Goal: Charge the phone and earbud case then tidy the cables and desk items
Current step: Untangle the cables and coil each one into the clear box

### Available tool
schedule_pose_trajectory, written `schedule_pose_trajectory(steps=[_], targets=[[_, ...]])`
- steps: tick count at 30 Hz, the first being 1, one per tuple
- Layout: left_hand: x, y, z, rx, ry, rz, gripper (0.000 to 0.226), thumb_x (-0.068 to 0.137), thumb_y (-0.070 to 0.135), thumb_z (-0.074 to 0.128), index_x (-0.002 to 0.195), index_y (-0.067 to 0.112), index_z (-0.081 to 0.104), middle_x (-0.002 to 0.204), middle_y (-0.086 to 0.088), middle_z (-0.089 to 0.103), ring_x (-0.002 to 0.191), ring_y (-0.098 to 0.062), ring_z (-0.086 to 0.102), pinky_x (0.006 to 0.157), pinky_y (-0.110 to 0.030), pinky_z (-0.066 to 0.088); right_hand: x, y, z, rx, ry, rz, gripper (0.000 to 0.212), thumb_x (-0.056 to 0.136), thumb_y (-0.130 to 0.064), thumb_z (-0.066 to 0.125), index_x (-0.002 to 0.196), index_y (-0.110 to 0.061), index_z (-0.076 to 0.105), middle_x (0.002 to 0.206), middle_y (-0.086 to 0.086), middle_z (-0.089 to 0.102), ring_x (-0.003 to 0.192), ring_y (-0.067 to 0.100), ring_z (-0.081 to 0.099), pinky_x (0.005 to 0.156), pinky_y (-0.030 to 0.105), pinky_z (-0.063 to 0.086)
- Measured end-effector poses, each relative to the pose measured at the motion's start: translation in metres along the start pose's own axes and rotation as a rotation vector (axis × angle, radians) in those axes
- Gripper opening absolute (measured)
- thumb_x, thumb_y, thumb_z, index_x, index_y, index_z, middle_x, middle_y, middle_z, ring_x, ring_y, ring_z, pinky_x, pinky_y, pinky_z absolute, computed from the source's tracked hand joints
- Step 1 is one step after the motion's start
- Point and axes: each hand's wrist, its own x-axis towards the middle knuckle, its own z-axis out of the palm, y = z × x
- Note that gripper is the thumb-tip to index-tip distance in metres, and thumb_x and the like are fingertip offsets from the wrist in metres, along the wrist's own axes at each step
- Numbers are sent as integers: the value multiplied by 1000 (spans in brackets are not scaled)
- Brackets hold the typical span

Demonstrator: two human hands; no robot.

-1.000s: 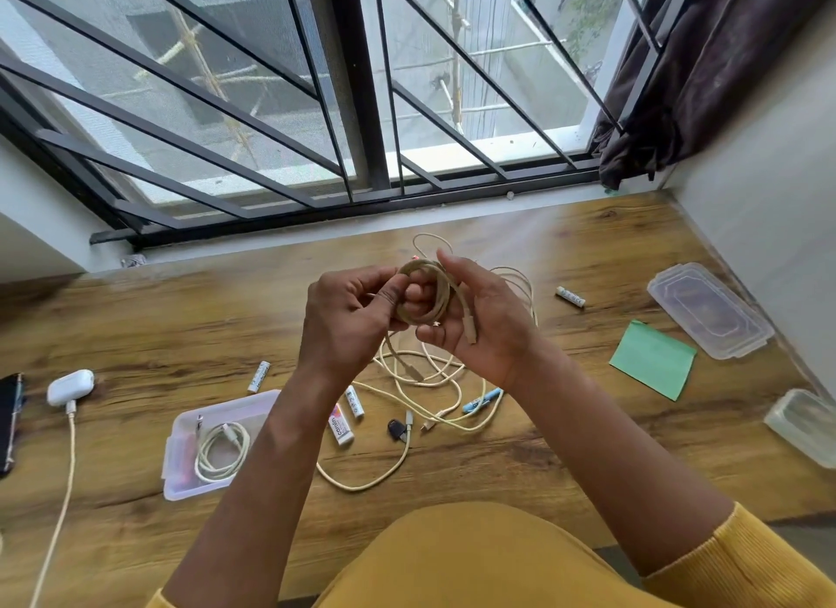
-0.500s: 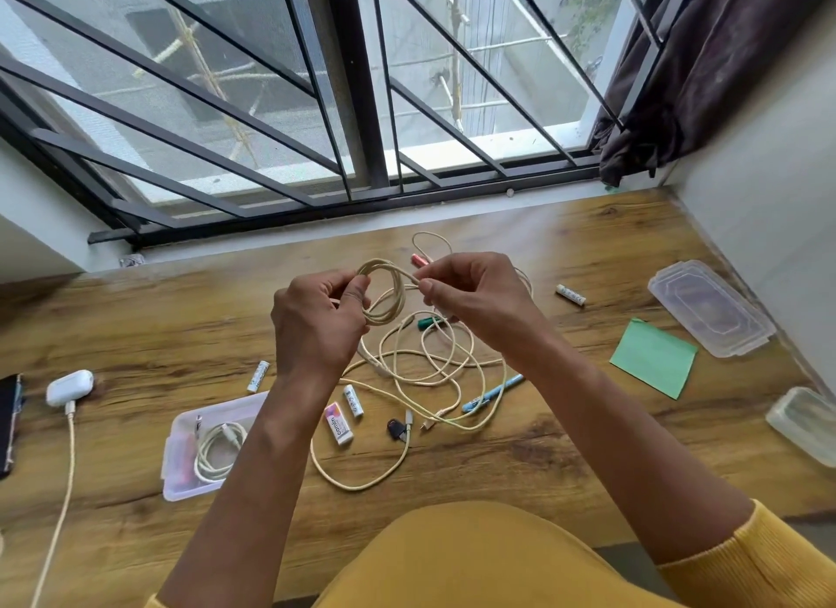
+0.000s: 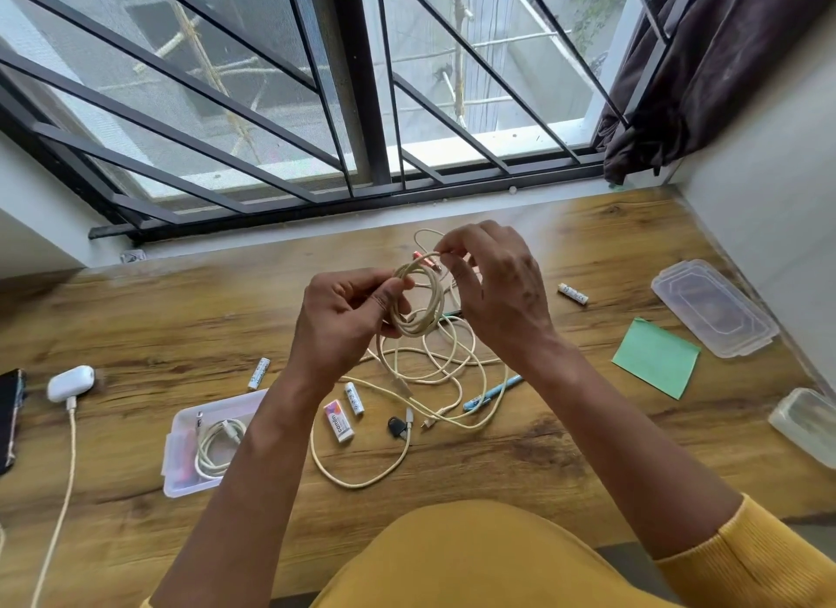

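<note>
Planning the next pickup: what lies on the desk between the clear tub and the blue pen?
In the head view, between the clear tub and the blue pen: an eraser, a battery, a small black item and loose cream cable.

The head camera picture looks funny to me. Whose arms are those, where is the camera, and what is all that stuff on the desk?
The camera sits on a person's head and looks down, so you see their own two arms in yellow sleeves. There is no machine here.

The left hand grips a small coil of cream-coloured cable. The right hand pinches the cable's end near the top of the coil. The rest of that cable lies in loose loops on the brown wooden desk.

On the desk you can also see a white earbud case with a cable plugged into it, a clear plastic box holding a coiled white cable, a few small white batteries, a blue pen, a green paper note and a clear plastic lid.
</note>
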Motion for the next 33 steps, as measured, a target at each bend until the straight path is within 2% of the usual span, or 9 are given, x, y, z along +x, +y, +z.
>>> schedule_pose_trajectory(steps=[4, 9, 13, 17, 23, 26, 28, 30, 33], targets=[[0, 0, 7, -13, 34, 28, 17, 101, 9, 67, 112, 5, 79, 85, -13, 78, 73, -33, 75, 68, -46, 66, -3, -3, 3, 314, -71, 161, 5, 101, -10, 67, 105, -9, 69, 93, 1, 73, 84, 18, 68, 73, 40, 57], [5, -4, 9, 71, 92, 77, 16, 99, 12, 74, 112, 9, 81, 95, -4, 79, 69, -24, 76, 62, -39, 65, 0, -3, -2, 996, -156, 500, 9, 101, -3, 65, 108, 2, 68, 94, 19, 75, 79, 25, 74, 73, 36, 63], [8, -6, 10, 117, 125, 153, 15, 99, 11, 74, 111, 15, 81, 99, 3, 78, 70, -20, 76, 58, -30, 64, 1, 1, -7, 1234, -307, 601, 12, 97, -7, 68, 107, -3, 69, 91, 15, 74, 74, 23, 72, 69, 36, 63], [9, -7, 12, 131, 186, 171, 15, 99, 13, 75, 111, 18, 82, 99, 10, 77, 71, -16, 77, 57, -31, 64, 1, 5, -11, 1288, -440, 656, 21, 88, -9, 71, 109, -10, 67, 96, 19, 69, 82, 26, 68, 79, 40, 56], [7, -4, 16, 173, 246, 189, 15, 100, 18, 75, 112, 18, 82, 100, 9, 77, 78, -17, 78, 61, -37, 66, 1, 7, -16, 1306, -539, 669, 16, 88, -3, 69, 102, -8, 64, 117, 34, 56, 105, 42, 55, 97, 56, 40], [6, 1, 16, 275, 283, 237, 15, 99, 15, 75, 112, 17, 83, 98, 12, 77, 82, -6, 74, 63, -22, 61, 2, 10, -18, 1261, -540, 621, 12, 92, -2, 70, 103, -5, 67, 117, 33, 62, 109, 42, 59, 98, 57, 40], [6, 4, 16, 339, 318, 265, 16, 98, 13, 75, 112, 16, 83, 96, 12, 76, 81, 0, 71, 63, -13, 54, 3, 12, -18, 1247, -524, 587, 21, 95, -3, 64, 114, 6, 66, 118, 33, 63, 108, 40, 62, 99, 59, 41], [5, 6, 16, 381, 355, 275, 16, 98, 14, 76, 112, 17, 83, 95, 11, 75, 79, -2, 71, 63, -18, 57, 3, 13, -17, 1231, -490, 575, 34, 96, -8, 60, 122, 14, 62, 117, 32, 65, 104, 38, 64, 98, 58, 42], [4, 7, 18, 421, 384, 283, 16, 99, 17, 75, 113, 16, 83, 96, 5, 77, 76, -14, 73, 64, -37, 62, 4, 6, -16, 1162, -420, 548, 38, 93, -16, 69, 123, 6, 64, 110, 25, 72, 98, 34, 67, 93, 52, 46]])
